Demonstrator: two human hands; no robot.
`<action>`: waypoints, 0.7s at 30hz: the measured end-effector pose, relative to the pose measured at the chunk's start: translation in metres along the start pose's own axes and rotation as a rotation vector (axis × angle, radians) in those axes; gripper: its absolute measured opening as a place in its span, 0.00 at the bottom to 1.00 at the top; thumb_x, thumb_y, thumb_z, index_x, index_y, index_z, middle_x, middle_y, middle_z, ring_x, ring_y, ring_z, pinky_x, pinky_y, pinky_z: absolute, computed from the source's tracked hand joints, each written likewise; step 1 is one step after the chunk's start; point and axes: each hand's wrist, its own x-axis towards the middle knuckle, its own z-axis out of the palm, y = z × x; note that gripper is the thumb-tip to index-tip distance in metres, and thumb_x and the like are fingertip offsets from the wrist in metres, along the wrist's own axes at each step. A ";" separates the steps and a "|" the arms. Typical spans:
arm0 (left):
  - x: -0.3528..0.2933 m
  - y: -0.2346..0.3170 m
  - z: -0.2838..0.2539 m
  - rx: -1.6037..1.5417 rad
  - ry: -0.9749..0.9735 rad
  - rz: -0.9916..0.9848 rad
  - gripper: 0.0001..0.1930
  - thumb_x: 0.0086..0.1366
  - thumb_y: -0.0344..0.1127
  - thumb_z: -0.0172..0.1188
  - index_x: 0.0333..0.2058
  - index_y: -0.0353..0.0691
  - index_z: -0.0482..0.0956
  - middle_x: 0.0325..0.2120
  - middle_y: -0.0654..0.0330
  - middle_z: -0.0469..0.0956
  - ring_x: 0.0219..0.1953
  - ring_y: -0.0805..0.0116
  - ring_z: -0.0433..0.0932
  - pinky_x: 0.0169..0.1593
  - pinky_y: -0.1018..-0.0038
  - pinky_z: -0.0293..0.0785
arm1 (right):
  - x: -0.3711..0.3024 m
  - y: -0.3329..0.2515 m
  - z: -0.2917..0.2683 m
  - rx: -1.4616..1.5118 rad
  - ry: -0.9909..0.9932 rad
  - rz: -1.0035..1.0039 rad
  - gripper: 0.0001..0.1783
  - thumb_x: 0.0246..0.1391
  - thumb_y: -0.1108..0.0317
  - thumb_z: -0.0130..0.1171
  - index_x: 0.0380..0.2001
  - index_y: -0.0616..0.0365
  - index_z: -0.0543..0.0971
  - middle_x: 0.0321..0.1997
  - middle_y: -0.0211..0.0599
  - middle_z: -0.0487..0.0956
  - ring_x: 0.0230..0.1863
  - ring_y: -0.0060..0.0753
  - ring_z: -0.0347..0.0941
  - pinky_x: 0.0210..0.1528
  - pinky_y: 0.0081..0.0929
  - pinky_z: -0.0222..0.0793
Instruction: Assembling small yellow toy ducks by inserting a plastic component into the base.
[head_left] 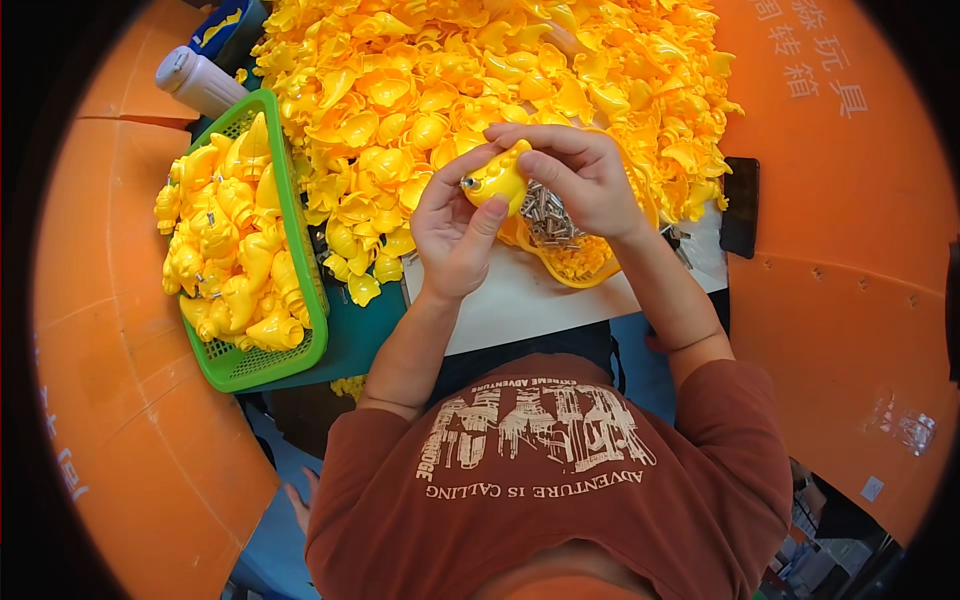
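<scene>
Both hands hold up a glossy yellow plastic toy part [497, 178], rounded and hollow-looking, above the front of the table. My left hand [452, 235] is closed round its left and lower side, with the thumb pressed on it. My right hand [588, 185] grips its upper right side between thumb and fingers. A small silver metal piece [471, 184] shows at the part's left end. Just below and behind my right hand lies a yellow tray [580, 282], holding many small silver metal cylinders [548, 218] and tiny yellow pieces [578, 260]. My hands partly cover this tray.
A large heap of yellow plastic shells [430, 100] spreads across the table's far side. At left stands a green basket [305, 270] filled with yellow parts [240, 240], some with metal pieces. Behind it is a pale bottle [200, 80]. A dark phone [740, 205] lies right, beside orange boxes [840, 250].
</scene>
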 end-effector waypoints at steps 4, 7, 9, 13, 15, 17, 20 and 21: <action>0.000 -0.005 -0.005 0.034 0.000 0.037 0.19 0.59 0.26 0.56 0.48 0.29 0.67 0.47 0.51 0.70 0.47 0.66 0.72 0.51 0.74 0.69 | -0.001 0.007 0.020 -0.072 0.150 -0.051 0.13 0.56 0.74 0.47 0.43 0.69 0.73 0.44 0.42 0.76 0.46 0.28 0.72 0.50 0.22 0.66; 0.004 -0.008 -0.010 -0.208 0.147 -0.242 0.19 0.61 0.30 0.54 0.50 0.30 0.66 0.47 0.53 0.70 0.46 0.68 0.72 0.47 0.75 0.72 | 0.007 0.011 0.023 -0.005 0.261 -0.017 0.12 0.58 0.71 0.47 0.39 0.68 0.74 0.40 0.40 0.77 0.41 0.25 0.73 0.45 0.21 0.68; 0.010 -0.002 -0.002 -0.313 0.124 -0.310 0.20 0.63 0.33 0.53 0.52 0.31 0.65 0.47 0.55 0.71 0.45 0.69 0.73 0.44 0.75 0.74 | 0.016 0.015 0.014 0.286 0.312 0.179 0.12 0.58 0.68 0.47 0.36 0.67 0.75 0.35 0.37 0.77 0.35 0.23 0.74 0.39 0.20 0.70; 0.009 -0.002 -0.001 -0.181 0.194 -0.359 0.21 0.63 0.32 0.52 0.53 0.32 0.63 0.46 0.56 0.71 0.43 0.70 0.74 0.42 0.76 0.75 | 0.018 0.017 0.007 0.349 0.317 0.417 0.14 0.59 0.64 0.47 0.38 0.65 0.74 0.35 0.36 0.77 0.32 0.21 0.74 0.35 0.18 0.70; 0.009 -0.004 -0.004 -0.172 0.207 -0.372 0.21 0.63 0.32 0.53 0.53 0.32 0.63 0.46 0.56 0.71 0.43 0.70 0.74 0.41 0.77 0.75 | 0.016 0.009 0.012 0.303 0.348 0.361 0.14 0.57 0.65 0.50 0.42 0.65 0.72 0.38 0.37 0.77 0.33 0.23 0.74 0.37 0.19 0.71; 0.008 -0.007 -0.008 -0.119 0.193 -0.318 0.22 0.63 0.32 0.53 0.54 0.31 0.62 0.46 0.57 0.71 0.43 0.72 0.74 0.41 0.79 0.74 | 0.012 0.004 0.015 0.259 0.376 0.304 0.17 0.55 0.67 0.52 0.46 0.65 0.70 0.40 0.38 0.77 0.35 0.24 0.74 0.38 0.19 0.71; 0.006 -0.006 -0.009 -0.022 0.149 -0.278 0.23 0.62 0.32 0.53 0.54 0.30 0.61 0.45 0.56 0.72 0.41 0.73 0.74 0.40 0.80 0.73 | 0.004 0.009 0.007 0.117 0.052 0.121 0.35 0.41 0.80 0.63 0.55 0.65 0.64 0.45 0.39 0.74 0.45 0.29 0.72 0.47 0.24 0.70; 0.005 -0.006 -0.008 -0.023 0.145 -0.280 0.23 0.62 0.32 0.53 0.54 0.30 0.61 0.45 0.56 0.72 0.41 0.73 0.74 0.40 0.80 0.73 | 0.003 0.010 0.003 0.116 0.056 0.119 0.35 0.41 0.80 0.63 0.55 0.65 0.64 0.45 0.39 0.74 0.45 0.29 0.72 0.47 0.24 0.70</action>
